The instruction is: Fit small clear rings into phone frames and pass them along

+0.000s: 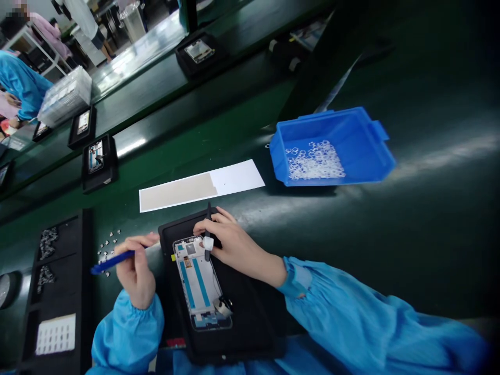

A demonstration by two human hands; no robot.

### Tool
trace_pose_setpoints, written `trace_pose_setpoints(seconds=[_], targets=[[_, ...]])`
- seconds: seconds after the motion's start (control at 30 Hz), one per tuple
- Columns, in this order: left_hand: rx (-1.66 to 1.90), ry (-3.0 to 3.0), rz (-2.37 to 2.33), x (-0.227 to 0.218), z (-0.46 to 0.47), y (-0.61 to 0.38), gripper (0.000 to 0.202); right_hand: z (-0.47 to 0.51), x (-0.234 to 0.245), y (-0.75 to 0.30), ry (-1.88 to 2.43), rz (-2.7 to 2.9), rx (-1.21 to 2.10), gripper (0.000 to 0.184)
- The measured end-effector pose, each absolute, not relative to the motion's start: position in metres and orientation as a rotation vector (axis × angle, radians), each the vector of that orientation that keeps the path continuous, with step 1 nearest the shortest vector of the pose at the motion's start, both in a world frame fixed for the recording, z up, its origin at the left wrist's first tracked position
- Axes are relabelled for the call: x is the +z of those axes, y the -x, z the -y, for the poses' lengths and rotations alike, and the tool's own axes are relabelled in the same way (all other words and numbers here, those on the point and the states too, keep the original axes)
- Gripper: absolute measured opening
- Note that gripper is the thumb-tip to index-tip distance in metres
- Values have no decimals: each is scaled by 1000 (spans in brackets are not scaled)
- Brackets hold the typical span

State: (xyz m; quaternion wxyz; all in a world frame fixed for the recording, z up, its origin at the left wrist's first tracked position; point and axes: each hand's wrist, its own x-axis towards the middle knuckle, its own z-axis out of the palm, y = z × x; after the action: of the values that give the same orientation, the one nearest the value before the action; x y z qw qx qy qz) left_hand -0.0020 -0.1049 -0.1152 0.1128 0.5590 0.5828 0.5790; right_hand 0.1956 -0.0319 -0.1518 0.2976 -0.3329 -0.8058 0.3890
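A phone frame (203, 286) with blue strips lies in a black tray (250, 317) in front of me. My right hand (230, 242) is at the frame's upper end, fingers closed around a slim black tool (208, 221). A small white piece (208, 243) shows on or against that tool; I cannot tell which. My left hand (137, 268) is raised left of the tray, closed on a blue pen-shaped tool (113, 261). A small camera-like part (222, 307) with a thin cable sits at the frame's lower end.
A blue bin (332, 130) holds many small white rings. A white strip (238, 177) with a beige section lies beyond the tray. Tiny metal parts (105, 252) are scattered beside a black compartment tray (86, 291). Phone trays (99, 164) line the belt; a co-worker's blue sleeve (27, 86) is far left.
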Motion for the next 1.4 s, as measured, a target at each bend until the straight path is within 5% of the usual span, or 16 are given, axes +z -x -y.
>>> trace_pose_setpoints(seconds=[0.2, 0.3, 0.67, 0.97, 1.4], targets=[[516, -2587, -1844, -115, 117, 1, 25, 32, -153, -195, 877, 2177, 1002, 30], [290, -2720, -1879, -125, 117, -3, 31, 32, -154, -195, 885, 2183, 984, 27], [143, -2572, -1923, -130, 113, -3, 37, 32, -156, -196, 881, 2193, 1006, 27], [434, -2585, -1925, -144, 118, 1, 30, 32, -157, -196, 890, 2200, 1005, 23], [-100, -2622, -1891, -125, 115, -4, 45, 27, -153, -204, 930, 1668, 949, 25]])
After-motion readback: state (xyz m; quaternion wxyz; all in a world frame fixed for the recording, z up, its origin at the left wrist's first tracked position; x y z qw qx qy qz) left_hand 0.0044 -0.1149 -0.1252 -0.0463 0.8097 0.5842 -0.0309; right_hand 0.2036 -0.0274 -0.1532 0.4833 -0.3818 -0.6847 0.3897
